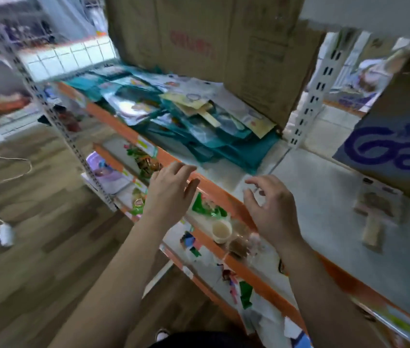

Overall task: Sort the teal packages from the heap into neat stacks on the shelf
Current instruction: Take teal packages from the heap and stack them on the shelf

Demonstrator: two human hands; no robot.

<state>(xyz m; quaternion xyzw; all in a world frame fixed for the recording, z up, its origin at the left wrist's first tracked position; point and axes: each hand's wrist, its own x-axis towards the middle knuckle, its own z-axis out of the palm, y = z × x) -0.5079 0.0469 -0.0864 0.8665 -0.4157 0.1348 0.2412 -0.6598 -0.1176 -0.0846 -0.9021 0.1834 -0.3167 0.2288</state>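
facing the shelf in the head view: the teal packages lie in a loose, overlapping heap on the shelf board. the heap sits against the foot of a large cardboard box directly behind it. a few pale yellow packs are mixed into the top of the heap. no neat stack is visible, so sorting is judged to be at its start. the bare board to the right of the heap is the likely stacking area, which would explain why both hands are held in front of the heap rather than on it.

left hand: palm down, fingers straight and slightly spread, holding nothing, over the orange front rail just in front of the heap.

right hand: palm down, fingers loosely curled and apart, with nothing gripped as far as the blur allows. it is in front of the heap and to its right, above bare board.

both forearms rise from the lower frame edge, roughly parallel. neither hand touches the heap.

a box with blue lettering stands well to the right of the heap.
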